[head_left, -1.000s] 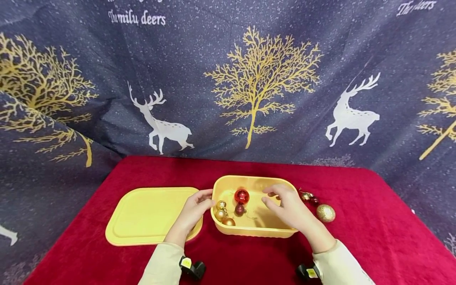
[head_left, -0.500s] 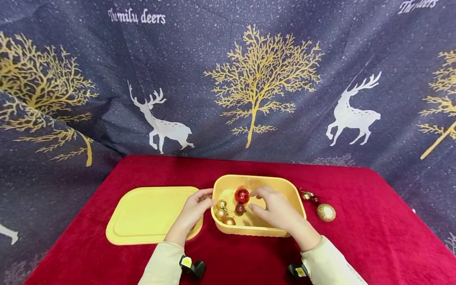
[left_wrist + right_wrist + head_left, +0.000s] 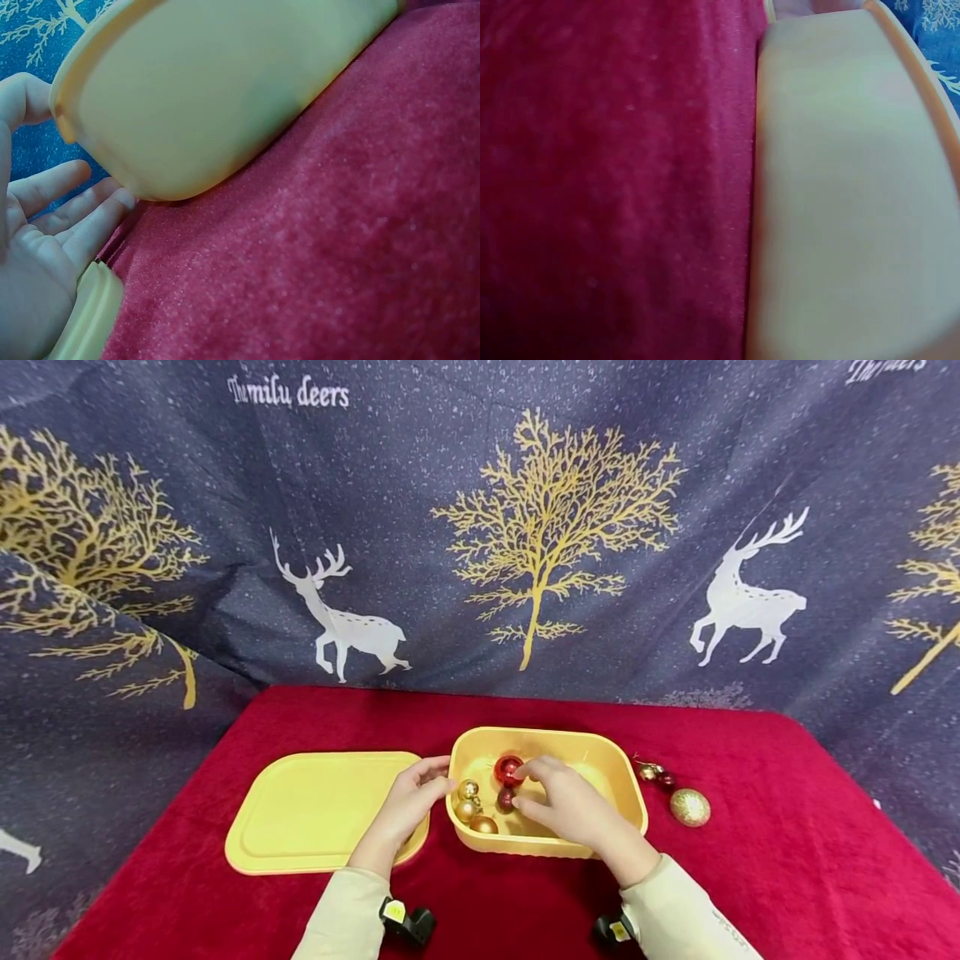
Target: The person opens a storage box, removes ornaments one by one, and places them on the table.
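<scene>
A yellow plastic box [image 3: 555, 843] stands uncovered on the red cloth. Inside lie a shiny red Christmas ball [image 3: 507, 768], a small dark red ball [image 3: 506, 801] and several gold balls [image 3: 467, 811] at the left end. My left hand [image 3: 408, 802] rests its fingertips against the box's left end; in the left wrist view its fingers [image 3: 94, 217] are fairly straight. My right hand [image 3: 566, 806] reaches into the box from the right. Its fingertips are at the red ball and its thumb is beside the dark red ball, with a gap between them. In the right wrist view the box wall hides this hand's fingers.
A flat yellow lid [image 3: 315, 814] lies left of the box, partly under my left hand. Right of the box are a glittery gold ball [image 3: 689, 807], a small dark red ball [image 3: 666, 780] and a small gold ornament [image 3: 648, 771]. A printed deer curtain [image 3: 480, 527] hangs behind.
My right hand has moved left inside the box, from its right part to the red and dark red balls. The left hand stays at the box's left end.
</scene>
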Demonstrator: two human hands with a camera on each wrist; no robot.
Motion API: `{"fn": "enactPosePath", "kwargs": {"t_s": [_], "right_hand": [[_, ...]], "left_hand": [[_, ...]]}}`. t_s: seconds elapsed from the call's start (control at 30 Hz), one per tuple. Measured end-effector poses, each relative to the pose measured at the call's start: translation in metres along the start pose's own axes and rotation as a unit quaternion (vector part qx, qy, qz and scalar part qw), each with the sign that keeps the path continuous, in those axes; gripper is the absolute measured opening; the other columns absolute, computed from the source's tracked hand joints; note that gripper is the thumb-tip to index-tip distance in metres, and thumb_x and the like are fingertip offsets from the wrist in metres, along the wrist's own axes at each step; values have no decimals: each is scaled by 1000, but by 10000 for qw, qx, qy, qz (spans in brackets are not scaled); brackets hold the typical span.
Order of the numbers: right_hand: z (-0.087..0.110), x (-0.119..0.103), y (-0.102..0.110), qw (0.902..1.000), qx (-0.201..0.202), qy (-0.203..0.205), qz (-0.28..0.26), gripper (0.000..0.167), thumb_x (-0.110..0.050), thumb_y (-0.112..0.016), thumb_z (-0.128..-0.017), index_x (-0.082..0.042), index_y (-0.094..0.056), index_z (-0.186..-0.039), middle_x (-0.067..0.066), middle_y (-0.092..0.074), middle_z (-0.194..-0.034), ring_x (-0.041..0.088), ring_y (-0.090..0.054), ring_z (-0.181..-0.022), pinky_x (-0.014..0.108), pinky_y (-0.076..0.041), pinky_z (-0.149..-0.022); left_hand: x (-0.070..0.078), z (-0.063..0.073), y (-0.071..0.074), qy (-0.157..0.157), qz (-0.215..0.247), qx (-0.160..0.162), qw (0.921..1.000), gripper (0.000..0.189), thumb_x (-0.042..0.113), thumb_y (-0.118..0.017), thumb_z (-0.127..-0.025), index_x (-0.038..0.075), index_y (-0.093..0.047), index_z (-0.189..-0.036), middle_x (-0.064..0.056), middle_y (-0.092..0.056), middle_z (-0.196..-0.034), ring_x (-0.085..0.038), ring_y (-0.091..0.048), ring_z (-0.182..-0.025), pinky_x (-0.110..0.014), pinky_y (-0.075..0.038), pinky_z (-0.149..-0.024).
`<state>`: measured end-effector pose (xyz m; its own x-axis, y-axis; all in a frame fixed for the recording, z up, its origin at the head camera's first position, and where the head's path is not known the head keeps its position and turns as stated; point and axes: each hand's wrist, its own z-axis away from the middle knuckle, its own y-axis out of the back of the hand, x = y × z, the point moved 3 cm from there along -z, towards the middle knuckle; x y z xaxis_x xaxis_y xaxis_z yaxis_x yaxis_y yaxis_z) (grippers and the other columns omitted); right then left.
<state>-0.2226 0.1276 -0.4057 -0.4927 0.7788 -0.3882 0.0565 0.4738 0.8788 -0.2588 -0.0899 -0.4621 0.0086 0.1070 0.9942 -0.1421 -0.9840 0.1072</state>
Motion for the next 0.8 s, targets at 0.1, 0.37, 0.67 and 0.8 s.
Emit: {"fn": "enactPosePath", "kwargs": {"t_s": [0.1, 0.37, 0.67, 0.8], "right_hand": [[0, 0, -3, 10000, -77, -2, -62, 27, -25, -68, -83, -10, -64, -106, 3, -63, -105, 21, -61, -98, 37, -50, -86], [-5, 0, -7, 9994, -123, 181, 281, 40, -26, -70, -82, -9, -62, -117, 6, -57, -121, 22, -57, -113, 39, -46, -96], [-12, -5, -10, 9929, 11, 660, 992, 46, -22, -73, -80, -9, -61, -122, 16, -54, -130, 32, -55, -117, 43, -46, -96], [-18, -7, -13, 9892, -18, 804, 1226, 47, -20, -72, -81, -9, -60, -125, 14, -53, -133, 34, -55, -116, 44, -45, -97]], "left_hand": [[0, 0, 1, 10, 17, 21, 10000, 44, 10, -61, -80, 2, -60, -123, -15, -64, -110, -13, -57, -96, -27, -46, -86], [0, 0, 1, 20, -8, 39, 10000, 43, 10, -60, -80, 2, -60, -123, -15, -64, -111, -13, -58, -96, -27, -46, -86], [1, 1, 0, 25, -35, 33, 10000, 44, 10, -60, -80, 3, -60, -124, -13, -64, -110, -12, -57, -96, -27, -46, -86], [1, 1, -1, 45, -30, 41, 10000, 44, 11, -60, -80, 3, -60, -124, -13, -64, -111, -15, -58, -97, -29, -47, -87]]}}
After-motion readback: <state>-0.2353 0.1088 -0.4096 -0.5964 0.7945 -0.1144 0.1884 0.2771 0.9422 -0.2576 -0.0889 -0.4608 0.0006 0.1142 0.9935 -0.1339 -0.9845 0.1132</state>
